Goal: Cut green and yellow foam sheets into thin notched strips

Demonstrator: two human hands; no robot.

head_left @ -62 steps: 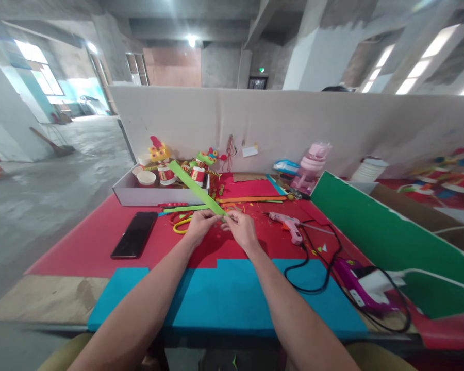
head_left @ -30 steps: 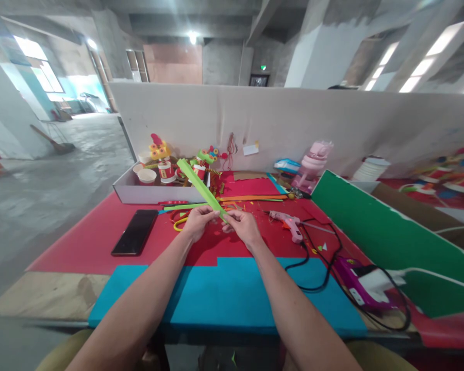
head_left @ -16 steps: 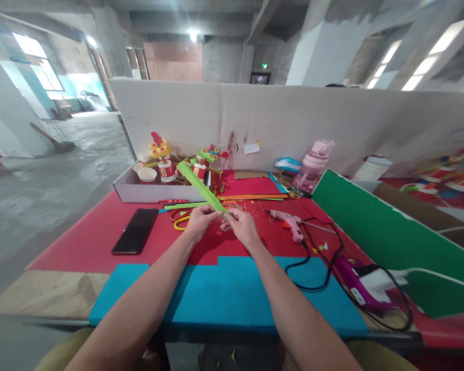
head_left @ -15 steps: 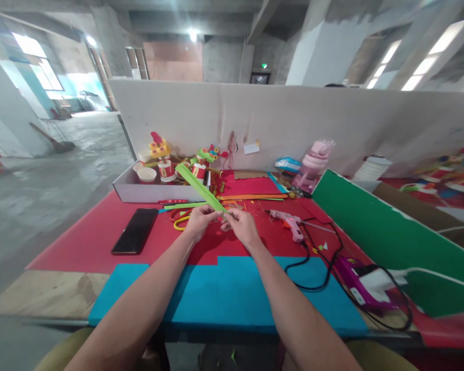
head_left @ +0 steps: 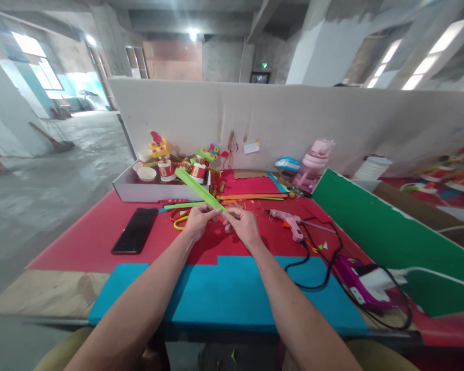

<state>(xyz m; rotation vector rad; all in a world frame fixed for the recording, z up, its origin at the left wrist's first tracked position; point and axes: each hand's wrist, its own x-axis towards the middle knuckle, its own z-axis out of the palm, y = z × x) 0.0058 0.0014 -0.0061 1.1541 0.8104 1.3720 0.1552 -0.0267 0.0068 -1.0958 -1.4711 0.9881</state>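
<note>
A bright green paper strip [head_left: 196, 186] slants up and to the left from between my hands, above the red table covering. My left hand [head_left: 200, 220] pinches it partway along its lower part. At the lower end, my right hand [head_left: 241, 223] grips it between thumb and fingers. The fingertips of both hands are close together, and they hide the strip's lower end in part. Just left of my left hand lie yellow-handled scissors [head_left: 181, 222], partly covered. Beyond my hands rest orange paper strips [head_left: 255, 197].
A black phone [head_left: 135, 231] lies at left. Behind it, a white box [head_left: 150, 194] holds paper cups and paper figures. At right are a pink glue gun [head_left: 288, 222] with a looping cord, a purple power strip [head_left: 365, 288] and a green panel [head_left: 386, 237].
The green strip's upper end has dipped very slightly. Both hands keep their hold, with only a small shift of the fingers.
</note>
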